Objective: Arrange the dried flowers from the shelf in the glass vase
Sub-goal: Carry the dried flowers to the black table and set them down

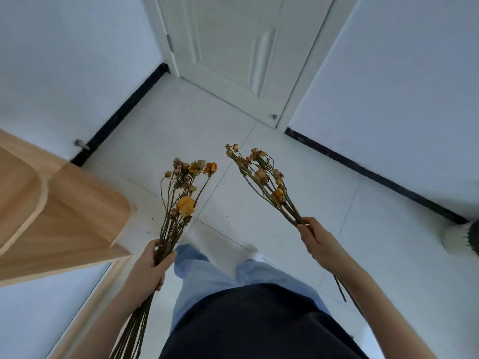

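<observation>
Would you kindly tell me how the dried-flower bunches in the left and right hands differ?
The bunch of dried yellow flowers in the left hand stands nearly upright; the bunch of dried orange-brown flowers in the right hand tilts leftward. The left bunch looks fuller, the right bunch thinner. The left bunch's stem ends trail in plain view; the right bunch's mostly hide behind the forearm. Both have thin stems.

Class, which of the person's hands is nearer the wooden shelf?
Left. The left hand is just beside the shelf, at its near corner; the right hand is much farther to the right.
</observation>
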A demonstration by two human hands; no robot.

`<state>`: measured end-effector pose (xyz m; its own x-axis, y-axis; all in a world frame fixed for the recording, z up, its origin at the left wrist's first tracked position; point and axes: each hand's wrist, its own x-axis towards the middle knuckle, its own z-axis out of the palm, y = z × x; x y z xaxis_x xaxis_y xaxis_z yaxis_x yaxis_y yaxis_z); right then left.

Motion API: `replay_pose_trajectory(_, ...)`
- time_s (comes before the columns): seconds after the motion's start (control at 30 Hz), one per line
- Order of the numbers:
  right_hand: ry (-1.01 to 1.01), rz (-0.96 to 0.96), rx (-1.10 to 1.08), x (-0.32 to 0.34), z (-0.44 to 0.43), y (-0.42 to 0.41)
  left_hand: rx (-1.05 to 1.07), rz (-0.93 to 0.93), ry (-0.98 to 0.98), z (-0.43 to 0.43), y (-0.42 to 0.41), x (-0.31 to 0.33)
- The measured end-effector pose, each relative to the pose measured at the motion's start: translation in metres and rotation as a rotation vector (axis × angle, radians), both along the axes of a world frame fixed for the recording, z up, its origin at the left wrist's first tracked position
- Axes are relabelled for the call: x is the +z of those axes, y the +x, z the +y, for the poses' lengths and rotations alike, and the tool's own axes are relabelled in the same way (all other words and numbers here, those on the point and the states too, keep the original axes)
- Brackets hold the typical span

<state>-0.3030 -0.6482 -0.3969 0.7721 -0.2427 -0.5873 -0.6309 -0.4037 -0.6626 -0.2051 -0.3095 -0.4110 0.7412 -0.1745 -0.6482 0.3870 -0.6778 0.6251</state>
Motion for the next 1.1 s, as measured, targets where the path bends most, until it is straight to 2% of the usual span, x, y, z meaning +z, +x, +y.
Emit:
replay_pose_trajectory(0.17, -0.022, 0.001, -0.214, 0.003, -0.056, -0.078, -0.197, 0.004, -0.071, -0.091, -0.002, -0.006)
replay_pose_trajectory(0.47, 0.011, -0.065, -0.756, 0.002, -0.096, -0.193, -0.728, 0.008, -0.127, -0.252, 0.006, 0.006)
replay_pose_trajectory(0.63, 0.002, -0.038, -0.982, -0.005, -0.111, -0.228, -0.993, 0.064, -0.092, -0.345, 0.002, 0.003)
replay_pose_trajectory(0.9, 0.011, 0.038, -1.362, -0.009, -0.159, -0.269, -1.273, 0.142, -0.049, -0.513, -0.027, -0.005)
replay_pose_trajectory(1.1, -0.027, 0.019, -1.659, 0.000, -0.194, -0.310, -1.491, 0.208, -0.039, -0.631, -0.069, -0.006)
